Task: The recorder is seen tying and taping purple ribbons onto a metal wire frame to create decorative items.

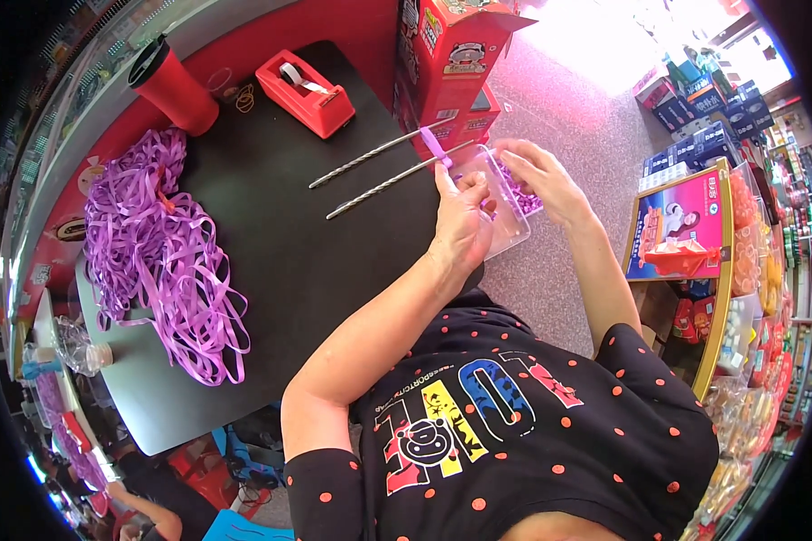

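Note:
Two long twisted metal rods that look like drill bits [363, 166] stick out side by side over the dark table. A short purple ribbon [431, 142] is wrapped across both near their far right ends. My left hand [465, 212] is closed at the lower rod, one digit pressed against the ribbon and the other fingers curled. A clear plastic box [512, 230] with small purple ribbon pieces [525, 200] sits at the table's right edge, partly behind my left hand. My right hand [548, 183] hovers over its right side, fingers bent and apart, with nothing visible in them.
A heap of purple ribbon [158, 261] covers the left of the black table [284, 261]. Behind are a red tumbler [176, 90], a red tape dispenser [307, 95], rubber bands and a tall red carton [456, 63]. Goods shelves [731, 261] stand at right; another person's arm [149, 507] shows lower left.

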`<state>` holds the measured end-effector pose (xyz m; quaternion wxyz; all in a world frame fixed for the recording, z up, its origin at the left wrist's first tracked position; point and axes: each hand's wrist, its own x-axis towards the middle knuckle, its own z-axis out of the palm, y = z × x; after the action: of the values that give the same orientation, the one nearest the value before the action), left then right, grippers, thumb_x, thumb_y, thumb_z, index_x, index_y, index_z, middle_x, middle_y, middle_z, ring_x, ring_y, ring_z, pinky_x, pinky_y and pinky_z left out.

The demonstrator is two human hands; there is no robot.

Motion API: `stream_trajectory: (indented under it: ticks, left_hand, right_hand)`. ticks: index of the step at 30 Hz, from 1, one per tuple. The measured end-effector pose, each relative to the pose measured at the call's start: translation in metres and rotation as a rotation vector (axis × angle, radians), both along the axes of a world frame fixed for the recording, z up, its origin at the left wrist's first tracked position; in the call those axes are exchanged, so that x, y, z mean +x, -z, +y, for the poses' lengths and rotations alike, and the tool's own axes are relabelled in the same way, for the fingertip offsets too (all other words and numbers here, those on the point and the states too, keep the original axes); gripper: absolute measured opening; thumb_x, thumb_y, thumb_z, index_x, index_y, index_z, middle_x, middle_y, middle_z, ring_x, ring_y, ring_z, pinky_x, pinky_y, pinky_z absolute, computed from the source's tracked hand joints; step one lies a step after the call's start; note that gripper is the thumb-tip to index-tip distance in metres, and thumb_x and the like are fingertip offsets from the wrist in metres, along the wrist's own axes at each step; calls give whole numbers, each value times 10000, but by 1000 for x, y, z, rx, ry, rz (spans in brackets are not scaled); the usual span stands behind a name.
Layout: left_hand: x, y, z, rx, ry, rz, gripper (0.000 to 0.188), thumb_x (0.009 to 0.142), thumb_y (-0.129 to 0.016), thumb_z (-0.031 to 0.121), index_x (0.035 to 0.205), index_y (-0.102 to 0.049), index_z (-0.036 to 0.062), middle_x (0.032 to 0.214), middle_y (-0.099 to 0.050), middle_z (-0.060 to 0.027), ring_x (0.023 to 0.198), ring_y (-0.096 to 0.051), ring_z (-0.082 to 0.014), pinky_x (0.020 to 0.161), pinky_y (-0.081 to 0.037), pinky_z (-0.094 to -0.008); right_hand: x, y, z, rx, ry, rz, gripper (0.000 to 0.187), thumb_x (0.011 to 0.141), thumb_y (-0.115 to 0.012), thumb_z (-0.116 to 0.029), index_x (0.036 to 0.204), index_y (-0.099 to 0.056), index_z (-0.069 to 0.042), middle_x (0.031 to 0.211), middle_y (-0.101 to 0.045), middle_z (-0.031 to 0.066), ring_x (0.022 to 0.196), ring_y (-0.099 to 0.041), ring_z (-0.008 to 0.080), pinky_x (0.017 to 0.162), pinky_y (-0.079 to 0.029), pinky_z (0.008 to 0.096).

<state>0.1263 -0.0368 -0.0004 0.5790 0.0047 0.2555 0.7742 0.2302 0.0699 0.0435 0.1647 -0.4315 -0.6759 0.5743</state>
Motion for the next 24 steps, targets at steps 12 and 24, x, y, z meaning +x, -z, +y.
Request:
stream_trajectory:
  ticks: [12,24]
  left_hand:
    - [0,3,-1,-15,9,-70,883,872,-555,8,1479,12,307,1055,-480,-13,896,-465,-139,825,-360,-367]
    - [-1,3,0,-19,22,-106,858,831,-587,-3,1454,-106,340,1107,-468,0,943,-467,-137,846,-364,-359]
  right_hand:
    - [-3,3,20,60,-206,88,222,864,-658,-204,933,-657,7,872,-632,6,854,-549,71,772,-438,245]
    - [-105,-10,58,229,-809,-187,285,882,-609,-270,939,-660,4,854,-664,33,812,-585,85,757,-461,258]
